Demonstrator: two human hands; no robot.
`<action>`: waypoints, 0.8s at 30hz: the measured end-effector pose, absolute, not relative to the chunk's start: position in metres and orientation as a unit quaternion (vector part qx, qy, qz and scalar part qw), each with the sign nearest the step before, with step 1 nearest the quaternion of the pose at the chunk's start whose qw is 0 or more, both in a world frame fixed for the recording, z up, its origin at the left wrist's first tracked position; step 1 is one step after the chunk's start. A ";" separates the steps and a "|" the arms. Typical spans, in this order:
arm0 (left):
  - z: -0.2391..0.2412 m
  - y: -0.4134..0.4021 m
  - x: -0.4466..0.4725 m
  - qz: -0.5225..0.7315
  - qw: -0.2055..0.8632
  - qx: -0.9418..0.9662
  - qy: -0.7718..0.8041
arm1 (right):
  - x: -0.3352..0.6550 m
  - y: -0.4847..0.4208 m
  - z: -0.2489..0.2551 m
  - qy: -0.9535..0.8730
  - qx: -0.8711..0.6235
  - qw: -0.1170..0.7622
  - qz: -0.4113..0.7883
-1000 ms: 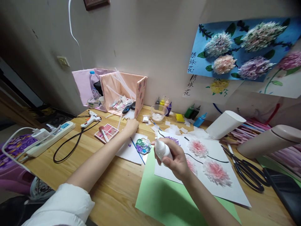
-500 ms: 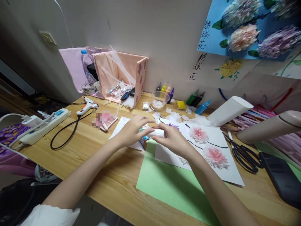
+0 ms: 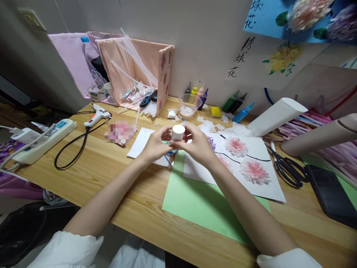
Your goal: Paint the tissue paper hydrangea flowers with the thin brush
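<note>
Between my two hands a small white cylindrical tube (image 3: 178, 132) stands upright, its round top facing me. My left hand (image 3: 157, 144) has its fingers and thumb around the tube's left side. From the right, the fingers and thumb of my right hand (image 3: 199, 143) close on the same tube. Behind the hands, partly hidden, is a white paper sheet (image 3: 256, 191) with pink paper flowers (image 3: 255, 171) and dark drawn stems. Under that sheet lies green paper (image 3: 192, 203).
A hot glue gun (image 3: 98, 114) and a power strip (image 3: 41, 145) are at left. Paint bottles (image 3: 242, 112), a clear bowl (image 3: 189, 105) and paper scraps (image 3: 208, 125) stand at the back. Scissors (image 3: 290, 169) and a phone (image 3: 330, 193) lie right. A pink fabric box (image 3: 134, 74) is against the wall.
The tube has turned from lying sideways to upright, its end toward me. Both hands have risen slightly and hold it symmetrically. The camera view has tilted down.
</note>
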State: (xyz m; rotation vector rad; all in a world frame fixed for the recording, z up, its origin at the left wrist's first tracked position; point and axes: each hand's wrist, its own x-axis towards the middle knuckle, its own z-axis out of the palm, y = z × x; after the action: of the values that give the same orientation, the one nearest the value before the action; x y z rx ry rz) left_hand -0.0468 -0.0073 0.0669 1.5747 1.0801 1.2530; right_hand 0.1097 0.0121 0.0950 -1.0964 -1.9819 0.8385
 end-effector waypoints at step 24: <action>0.053 -0.009 -0.048 0.479 0.316 0.661 0.483 | 0.097 0.019 0.078 -0.708 -0.414 0.424 0.383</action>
State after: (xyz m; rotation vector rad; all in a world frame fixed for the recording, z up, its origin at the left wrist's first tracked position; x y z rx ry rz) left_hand -0.0481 -0.0086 0.0532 1.7401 1.2718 1.2623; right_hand 0.0970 0.0186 0.0775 -1.0365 -1.7714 0.9589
